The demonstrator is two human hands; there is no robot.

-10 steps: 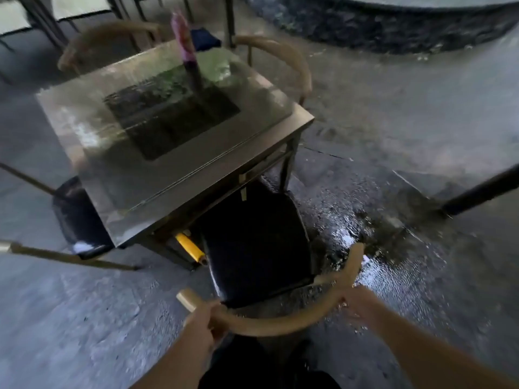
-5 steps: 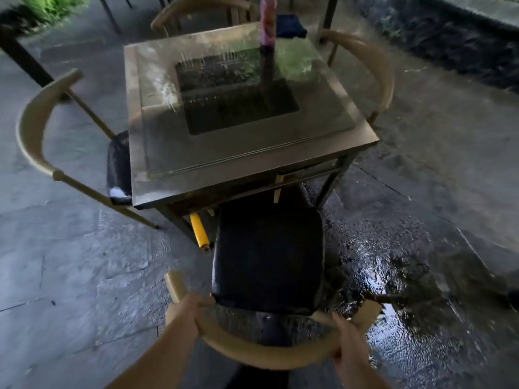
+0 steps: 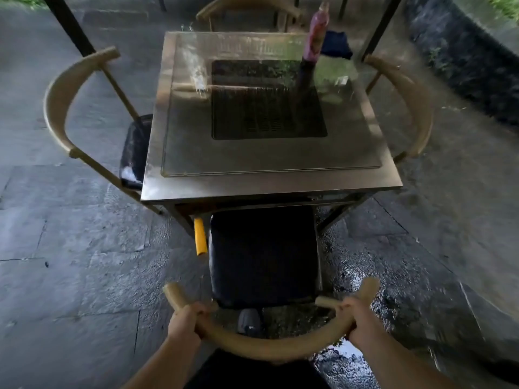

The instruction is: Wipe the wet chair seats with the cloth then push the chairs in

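My left hand [image 3: 186,321] is closed around the curved backrest [image 3: 269,346] of the near chair, fingers wrapped over the top, and my right hand [image 3: 358,321] grips the same backrest on the other side, also fully closed. No cloth is in either hand. I judge the wiping of this seat is finished and I am in the pushing step now.

The black seat [image 3: 264,256] points to the table [image 3: 269,181], and its front edge is already under the table's near edge, approx. centred between the table legs. Next move, I think: push straight fwd w/ both hands evenly, so the seat goes in w/o hitting a leg.

A dark cloth [image 3: 337,47] lies at the table's far right corner, beside a pink bottle [image 3: 317,37]. Left of the table, another chair [image 3: 84,113] stands partly tucked in.
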